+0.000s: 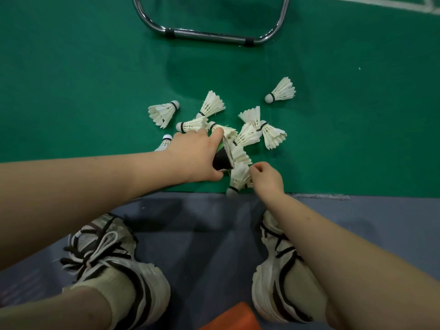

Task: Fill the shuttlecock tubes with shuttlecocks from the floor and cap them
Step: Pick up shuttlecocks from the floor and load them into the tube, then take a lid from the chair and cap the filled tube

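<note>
I see my left hand (192, 158) gripping one black-and-green shuttlecock tube (222, 160), label unreadable; right hand (266, 178) pinches one of about eleven shuttlecocks (239, 176) on the floor (95, 91).

Green court mat (83, 79) up front, grey floor strip (202, 234) closer to me, seam running across between. Bunch of white shuttlecocks (212, 104) scattered on green, some overlapping. One stray shuttlecock (282, 90) off to right. Chrome tube frame (209, 35) further back. My sneakers (104, 248) planted on grey.

dark tube (222, 160) tilted among white feather shuttlecocks (282, 90) lying scattered.
</note>
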`<move>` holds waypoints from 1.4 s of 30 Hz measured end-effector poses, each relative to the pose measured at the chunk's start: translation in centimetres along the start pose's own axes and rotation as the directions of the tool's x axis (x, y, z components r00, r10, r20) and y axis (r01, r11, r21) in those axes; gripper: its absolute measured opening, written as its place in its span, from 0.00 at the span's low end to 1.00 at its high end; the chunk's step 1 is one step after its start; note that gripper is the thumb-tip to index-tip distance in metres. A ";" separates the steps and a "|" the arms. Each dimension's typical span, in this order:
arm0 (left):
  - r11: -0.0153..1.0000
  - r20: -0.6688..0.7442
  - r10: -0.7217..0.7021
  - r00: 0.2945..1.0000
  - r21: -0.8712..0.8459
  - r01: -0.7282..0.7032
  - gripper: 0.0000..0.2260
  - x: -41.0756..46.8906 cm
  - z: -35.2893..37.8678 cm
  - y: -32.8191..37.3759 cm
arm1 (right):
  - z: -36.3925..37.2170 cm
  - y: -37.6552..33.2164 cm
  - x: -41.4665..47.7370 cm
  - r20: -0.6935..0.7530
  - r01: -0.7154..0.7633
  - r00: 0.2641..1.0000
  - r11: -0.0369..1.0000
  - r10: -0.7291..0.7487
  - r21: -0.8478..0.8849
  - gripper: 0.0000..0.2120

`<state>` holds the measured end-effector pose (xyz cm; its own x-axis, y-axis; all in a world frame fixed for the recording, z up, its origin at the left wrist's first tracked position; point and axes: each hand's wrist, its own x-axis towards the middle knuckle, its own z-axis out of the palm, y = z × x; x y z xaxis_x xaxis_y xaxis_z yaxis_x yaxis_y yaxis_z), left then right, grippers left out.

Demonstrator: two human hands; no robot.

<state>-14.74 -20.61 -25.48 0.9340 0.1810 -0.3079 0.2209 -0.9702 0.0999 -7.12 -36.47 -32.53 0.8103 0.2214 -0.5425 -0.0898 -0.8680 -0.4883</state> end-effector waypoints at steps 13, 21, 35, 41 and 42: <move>0.989 -0.015 -0.033 0.999 -0.148 0.030 0.33 0.6 -5.3 -1.8 | -3.2 -0.8 -0.5 -0.203 0.017 0.979 0.991 0.010 0.134 0.22; 0.969 -0.078 -0.052 0.996 -0.244 0.032 0.32 1.1 -10.8 -2.6 | -6.1 -5.9 0.0 -0.025 0.148 0.989 0.988 -0.147 0.047 0.12; 0.876 -0.239 -0.244 0.940 -0.470 0.108 0.27 8.5 -18.2 -10.4 | -10.1 -26.7 6.2 -0.015 0.531 0.840 0.818 -0.542 0.222 0.15; 0.825 -0.342 -0.356 0.869 -0.552 0.121 0.31 14.4 -21.0 -15.4 | -11.3 -32.5 10.0 -0.116 0.584 0.790 0.681 -0.602 0.442 0.13; 0.816 -0.353 -0.366 0.861 -0.567 0.115 0.30 15.1 -21.4 -16.0 | -11.5 -33.2 10.6 -0.118 0.594 0.781 0.671 -0.613 0.444 0.12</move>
<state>1.81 1.13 -11.47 0.8222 0.5683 0.0321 0.4466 -0.6790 0.5827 11.07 -10.37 -14.20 0.7564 0.6527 -0.0432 0.1643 -0.2535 -0.9533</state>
